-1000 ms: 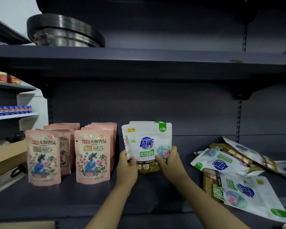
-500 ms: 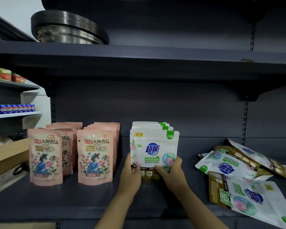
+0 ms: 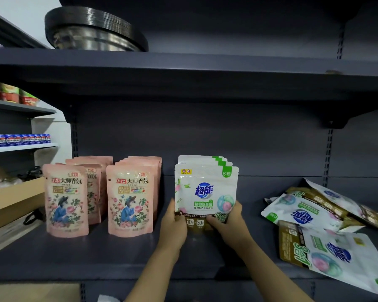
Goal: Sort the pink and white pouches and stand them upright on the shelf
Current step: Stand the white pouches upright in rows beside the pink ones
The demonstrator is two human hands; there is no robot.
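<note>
Several white pouches point(image 3: 206, 188) stand upright in a row in the middle of the dark shelf point(image 3: 109, 256). My left hand point(image 3: 173, 225) grips the lower left edge of the front white pouch, and my right hand point(image 3: 229, 225) grips its lower right corner. To the left, two rows of pink pouches stand upright, one row point(image 3: 131, 199) near the white pouches and the other point(image 3: 66, 201) further left. More white pouches point(image 3: 310, 216) lie flat in a loose pile at the right end of the shelf.
The shelf above point(image 3: 183, 66) carries a stack of round metal pans point(image 3: 94, 31). At the far left an open cardboard box point(image 3: 11, 199) sits beside a neighbouring rack holding blue cans point(image 3: 18, 140) and red-lidded tubs point(image 3: 11, 93).
The front white pouch has gone from tilted to squarely upright against the row behind it. Both hands keep their grip at its base.
</note>
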